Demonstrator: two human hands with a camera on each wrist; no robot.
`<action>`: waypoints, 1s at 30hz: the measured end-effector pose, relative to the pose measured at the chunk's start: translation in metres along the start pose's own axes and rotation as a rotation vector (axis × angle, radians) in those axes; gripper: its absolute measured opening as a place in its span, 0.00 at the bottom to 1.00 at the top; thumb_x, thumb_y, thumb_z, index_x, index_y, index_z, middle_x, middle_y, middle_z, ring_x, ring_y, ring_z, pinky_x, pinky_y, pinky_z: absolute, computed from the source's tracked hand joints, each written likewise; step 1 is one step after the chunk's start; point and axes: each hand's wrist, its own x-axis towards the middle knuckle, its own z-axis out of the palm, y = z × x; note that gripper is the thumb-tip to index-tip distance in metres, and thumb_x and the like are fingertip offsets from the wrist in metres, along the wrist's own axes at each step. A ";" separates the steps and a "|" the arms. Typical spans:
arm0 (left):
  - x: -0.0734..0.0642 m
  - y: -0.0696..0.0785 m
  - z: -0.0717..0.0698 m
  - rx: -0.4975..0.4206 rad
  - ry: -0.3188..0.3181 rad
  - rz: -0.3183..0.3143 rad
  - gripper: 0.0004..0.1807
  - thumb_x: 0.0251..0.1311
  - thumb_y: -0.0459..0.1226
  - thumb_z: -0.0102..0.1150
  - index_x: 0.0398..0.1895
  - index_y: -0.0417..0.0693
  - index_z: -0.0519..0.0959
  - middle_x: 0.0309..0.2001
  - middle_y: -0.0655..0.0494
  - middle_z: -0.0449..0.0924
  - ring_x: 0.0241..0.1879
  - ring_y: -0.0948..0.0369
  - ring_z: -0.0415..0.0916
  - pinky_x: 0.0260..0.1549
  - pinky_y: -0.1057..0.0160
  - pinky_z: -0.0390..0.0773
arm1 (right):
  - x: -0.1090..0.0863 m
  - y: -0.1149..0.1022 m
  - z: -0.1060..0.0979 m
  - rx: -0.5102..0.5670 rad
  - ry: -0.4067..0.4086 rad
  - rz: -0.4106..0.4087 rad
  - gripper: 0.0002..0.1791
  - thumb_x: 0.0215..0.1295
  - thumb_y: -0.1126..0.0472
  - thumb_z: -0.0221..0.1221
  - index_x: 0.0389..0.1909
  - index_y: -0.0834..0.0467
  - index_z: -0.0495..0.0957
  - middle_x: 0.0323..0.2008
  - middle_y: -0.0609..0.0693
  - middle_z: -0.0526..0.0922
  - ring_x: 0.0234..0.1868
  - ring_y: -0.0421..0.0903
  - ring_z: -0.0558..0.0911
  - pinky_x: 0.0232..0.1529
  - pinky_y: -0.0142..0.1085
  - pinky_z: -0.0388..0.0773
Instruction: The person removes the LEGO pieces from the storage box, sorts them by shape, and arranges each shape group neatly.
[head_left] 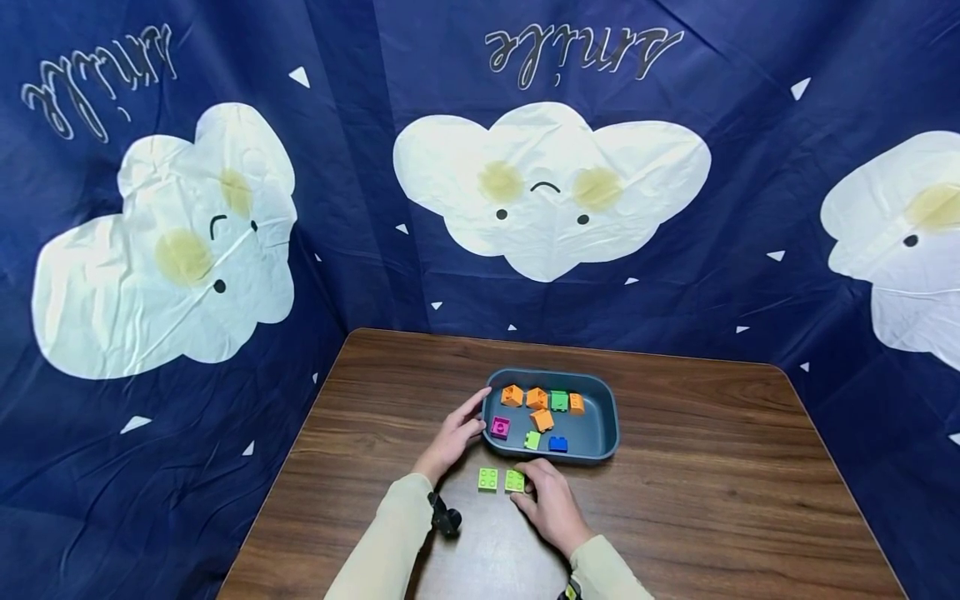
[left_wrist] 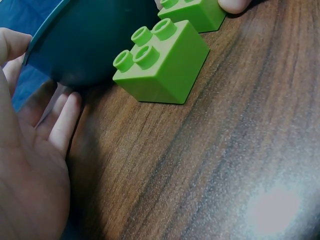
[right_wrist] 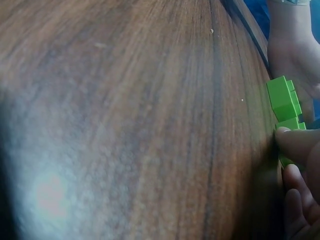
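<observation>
My left hand (head_left: pixel 448 437) rests against the left side of a dark blue-grey tray (head_left: pixel 609 433), fingers mostly straight, fingertips at its rim. In front of the tray my right hand (head_left: pixel 553 504) pinches a light green four-stud toy brick (head_left: pixel 513 481) between thumb and fingers, close over the table. A matching green brick (head_left: pixel 487 479) stands upright just left of it, studs up. The left wrist view shows this free brick (left_wrist: pixel 160 65) large beside the tray's outer wall (left_wrist: pixel 95 50). In the right wrist view, my thumb and fingers partly cover the pinched brick (right_wrist: pixel 290 123).
Inside the tray lie several orange bricks (head_left: pixel 542 420), a green brick (head_left: pixel 559 401), a magenta brick (head_left: pixel 500 427), a small light green brick (head_left: pixel 532 439) and a blue brick (head_left: pixel 558 444). The wooden table (head_left: pixel 712 467) is bordered by a dark blue curtain (head_left: pixel 360 275) with cloud prints.
</observation>
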 end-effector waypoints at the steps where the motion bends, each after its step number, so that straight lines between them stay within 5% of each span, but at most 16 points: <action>1: 0.000 0.000 0.000 0.001 0.000 -0.002 0.36 0.72 0.28 0.50 0.82 0.59 0.64 0.82 0.46 0.57 0.77 0.45 0.62 0.71 0.45 0.69 | 0.000 0.000 0.000 0.001 -0.004 0.002 0.21 0.58 0.62 0.77 0.52 0.59 0.86 0.44 0.45 0.81 0.36 0.33 0.77 0.38 0.30 0.79; 30: -0.002 0.001 0.000 0.031 0.003 0.019 0.36 0.73 0.29 0.49 0.83 0.56 0.63 0.82 0.44 0.57 0.78 0.44 0.60 0.72 0.43 0.67 | 0.001 0.004 -0.002 0.028 -0.055 0.002 0.21 0.60 0.63 0.75 0.54 0.59 0.85 0.46 0.45 0.82 0.38 0.33 0.78 0.39 0.31 0.80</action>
